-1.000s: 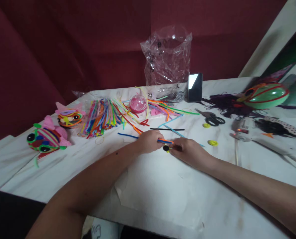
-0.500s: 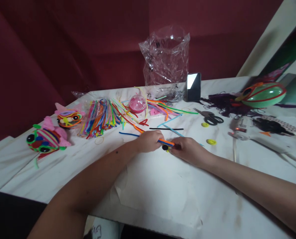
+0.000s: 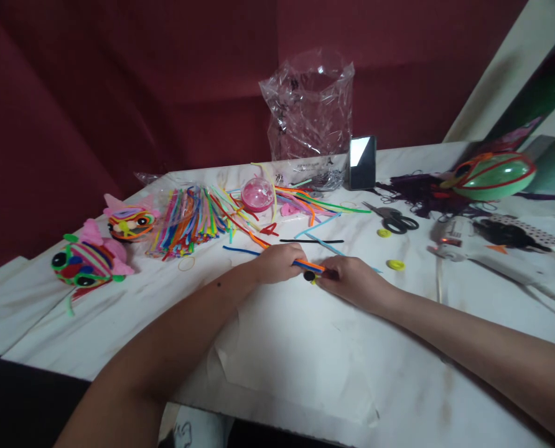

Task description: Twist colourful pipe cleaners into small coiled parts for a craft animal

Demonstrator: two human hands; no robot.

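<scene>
Orange and blue pipe cleaners (image 3: 309, 267) lie side by side between my two hands at the middle of the table. My left hand (image 3: 282, 262) is closed around one end of them. At the other end, the fingers of my right hand (image 3: 345, 275) are pinched together on the same pieces. Just below the strips, by my right fingertips, is a round black disc (image 3: 309, 275) with a bit of yellow under it. Past my hands lie a black pipe cleaner (image 3: 312, 241) and light blue ones (image 3: 324, 242).
Left stand pipe-cleaner fish (image 3: 86, 264) and a bundle of pipe cleaners (image 3: 188, 221). Behind are a clear dome (image 3: 257, 194), a plastic bag (image 3: 310, 118) and a phone (image 3: 362, 163). Scissors (image 3: 396, 221), yellow coils (image 3: 396, 265), a glue gun (image 3: 455, 246) and a green balloon-like form (image 3: 499, 177) are right.
Both hands keep their hold on the pipe cleaners and have barely shifted. The view has moved very slightly; the objects on the table lie as before.
</scene>
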